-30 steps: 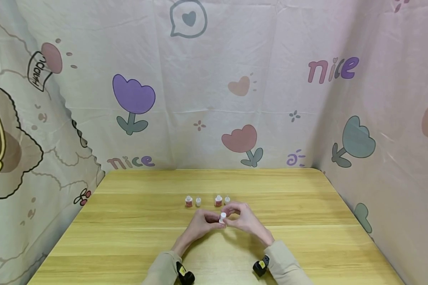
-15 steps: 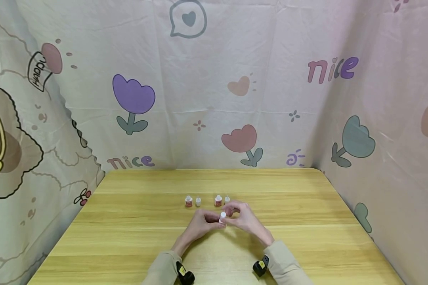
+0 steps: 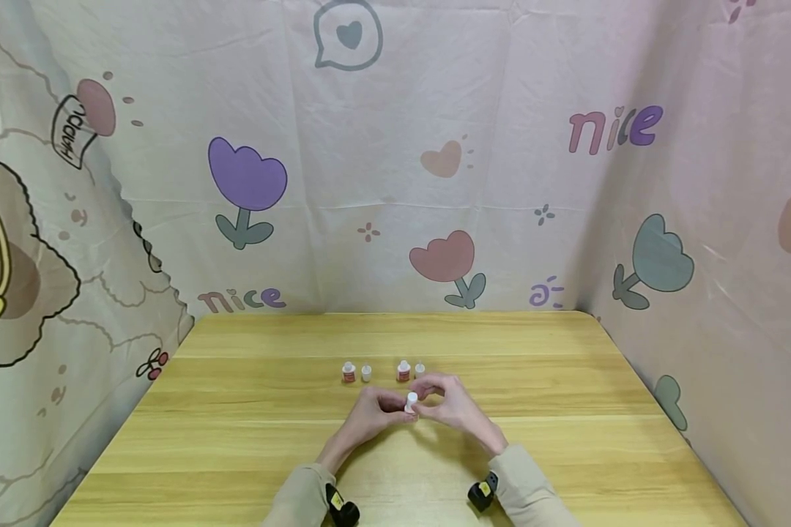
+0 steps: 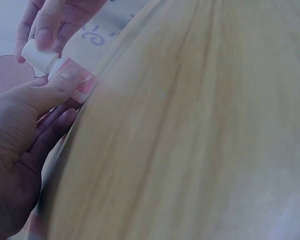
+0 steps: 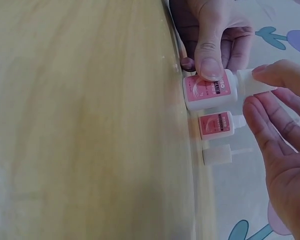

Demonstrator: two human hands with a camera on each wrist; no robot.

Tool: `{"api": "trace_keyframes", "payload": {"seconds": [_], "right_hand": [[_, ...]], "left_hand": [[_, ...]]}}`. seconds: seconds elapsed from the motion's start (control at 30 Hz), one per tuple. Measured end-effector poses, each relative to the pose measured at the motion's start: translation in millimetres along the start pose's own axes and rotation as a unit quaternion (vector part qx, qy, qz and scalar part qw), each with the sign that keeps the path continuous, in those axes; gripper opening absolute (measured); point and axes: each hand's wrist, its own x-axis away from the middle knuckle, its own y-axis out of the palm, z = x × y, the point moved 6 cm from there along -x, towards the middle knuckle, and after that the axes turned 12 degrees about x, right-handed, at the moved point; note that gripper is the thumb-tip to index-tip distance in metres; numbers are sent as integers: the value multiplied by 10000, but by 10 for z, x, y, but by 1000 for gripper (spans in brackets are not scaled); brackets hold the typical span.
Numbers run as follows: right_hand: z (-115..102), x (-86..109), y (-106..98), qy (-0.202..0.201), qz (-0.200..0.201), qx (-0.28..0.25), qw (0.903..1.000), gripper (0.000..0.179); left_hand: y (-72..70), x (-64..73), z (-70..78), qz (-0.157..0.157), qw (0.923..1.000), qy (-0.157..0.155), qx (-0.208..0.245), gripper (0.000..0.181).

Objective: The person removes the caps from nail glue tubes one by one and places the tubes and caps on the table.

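Just in front of a row of small items, my left hand holds a small white bottle with a pink label, its thumb pressed across the label. The bottle stands upright at the table surface. My right hand pinches the white cap on top between thumb and fingers. Cap and bottle neck line up in both wrist views. Behind the hands in the right wrist view are a second pink-labelled bottle with a white nozzle and a loose white cap with a thin stem.
Further left on the wooden table stand another uncapped bottle and its neighbouring loose cap. A printed cloth hangs behind the table's back edge and along both sides.
Both hands stay in the same place around the bottle and cap. The right fingers shift only slightly at the cap; the row behind is unmoved.
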Motion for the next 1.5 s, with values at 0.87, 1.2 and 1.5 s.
{"api": "trace_keyframes", "payload": {"seconds": [0.87,1.2,1.5], "right_hand": [[-17,-11,6,122,48,423,9990,33],[-55,-11,-10,249,163,818,9962,20],[-92,-13,-20,-179,217,899,9956,17]], "left_hand": [[0,-1,7,-75,9999,76,26,21],[7,2,-5,-88,9999,-109,32,20],[9,2,17,-68,10000,-65,32,19]]}}
